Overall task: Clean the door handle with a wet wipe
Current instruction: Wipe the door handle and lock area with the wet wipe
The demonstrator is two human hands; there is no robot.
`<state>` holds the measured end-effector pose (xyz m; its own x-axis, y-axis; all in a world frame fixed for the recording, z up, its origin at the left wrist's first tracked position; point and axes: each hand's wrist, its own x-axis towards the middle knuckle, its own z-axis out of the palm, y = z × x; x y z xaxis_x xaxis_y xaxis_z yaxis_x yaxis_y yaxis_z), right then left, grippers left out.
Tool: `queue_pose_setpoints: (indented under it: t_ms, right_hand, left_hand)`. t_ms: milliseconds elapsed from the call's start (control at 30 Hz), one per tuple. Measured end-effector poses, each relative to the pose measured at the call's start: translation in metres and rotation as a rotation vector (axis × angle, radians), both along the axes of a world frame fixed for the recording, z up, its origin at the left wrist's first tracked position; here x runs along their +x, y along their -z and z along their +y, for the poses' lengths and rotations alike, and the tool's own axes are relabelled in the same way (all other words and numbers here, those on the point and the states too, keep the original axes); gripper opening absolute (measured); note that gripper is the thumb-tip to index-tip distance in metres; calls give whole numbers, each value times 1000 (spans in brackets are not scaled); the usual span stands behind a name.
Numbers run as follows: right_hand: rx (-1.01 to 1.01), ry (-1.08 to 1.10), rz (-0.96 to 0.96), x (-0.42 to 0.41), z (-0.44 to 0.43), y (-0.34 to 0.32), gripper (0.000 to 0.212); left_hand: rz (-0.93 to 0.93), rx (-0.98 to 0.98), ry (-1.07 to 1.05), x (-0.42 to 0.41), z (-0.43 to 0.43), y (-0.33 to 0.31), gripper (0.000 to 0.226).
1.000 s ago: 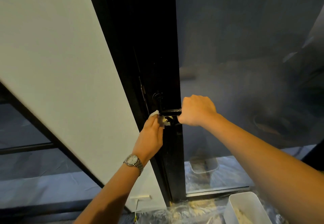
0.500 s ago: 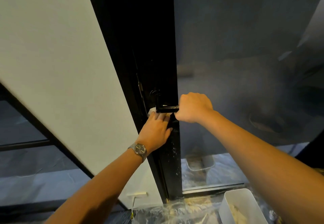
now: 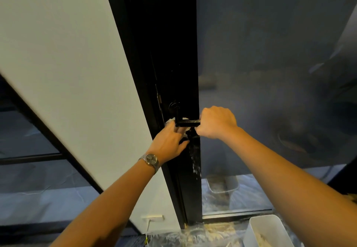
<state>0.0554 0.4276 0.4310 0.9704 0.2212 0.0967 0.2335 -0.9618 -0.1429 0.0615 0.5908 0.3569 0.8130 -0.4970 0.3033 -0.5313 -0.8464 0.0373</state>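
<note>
Since a second ago the left hand [image 3: 170, 140] has slid up from under the door handle [image 3: 188, 123] to its inner end. The black door [image 3: 173, 53] carries that handle. The right hand [image 3: 216, 123] curls tight round the handle's outer end. The left hand's fairly straight fingers press the white wet wipe [image 3: 170, 121] against the handle's base (bunched, partly hidden behind the lever). A wristwatch [image 3: 151, 159] sits below the handle.

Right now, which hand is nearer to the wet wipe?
Left. The left hand presses the wet wipe against the door under the door handle; the right hand grips the handle's other end, clear of the wipe.
</note>
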Motion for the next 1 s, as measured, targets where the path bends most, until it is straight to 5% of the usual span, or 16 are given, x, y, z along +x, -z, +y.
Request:
queue_pose_setpoints:
  t_ms: [100,233,333,467,667,733,900,1000]
  right_hand:
    - [0,-4,7,1,0,-1,38]
    - [-5,-1,10,1,0,-1,38]
    - [-1,-7,-2,0,1,2,37]
    - [4,-4,-21,3,0,3,38]
    - [3,6,-25,4,0,4,39]
    - [2,7,-24,4,0,3,38]
    - [-7,13,-31,4,1,4,39]
    - [-8,16,-40,4,2,5,37]
  left_hand:
    - [1,-13,-15,-4,0,5,62]
    - [22,251,66,-2,-14,-6,62]
    - [-54,201,100,-1,-6,-8,57]
    - [-85,-141,-47,-3,6,10,52]
    - [240,-973,-349,-30,-31,29,79]
    - [213,-943,-342,-30,-31,29,79]
    - [89,-443,-171,-23,-17,28,77]
    - [91,-620,-186,-23,-19,29,71]
